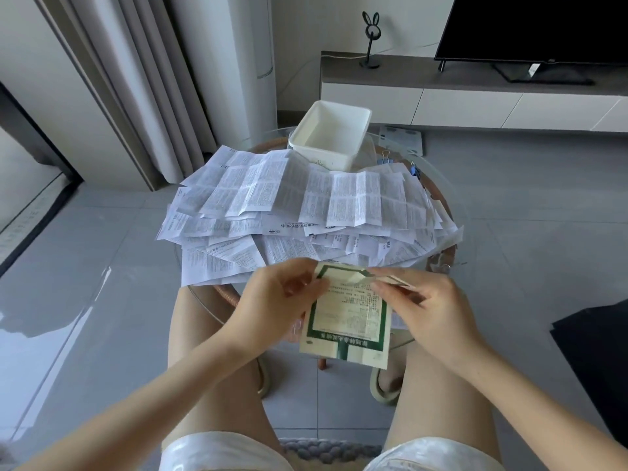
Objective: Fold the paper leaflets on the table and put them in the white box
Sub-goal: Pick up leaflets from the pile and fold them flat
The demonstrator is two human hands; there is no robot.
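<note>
With fingers (306, 283) of left hand (272, 295) and right hand (433, 309), pinches far end of green-edged leaflet (350, 322) over near edge of worktop (221, 295); long side running far to near.

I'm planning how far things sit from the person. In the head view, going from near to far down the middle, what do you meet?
green-bordered leaflet, pinched by the left hand and the right hand → pile of unfolded white leaflets → white box → low cabinet at the wall
</note>
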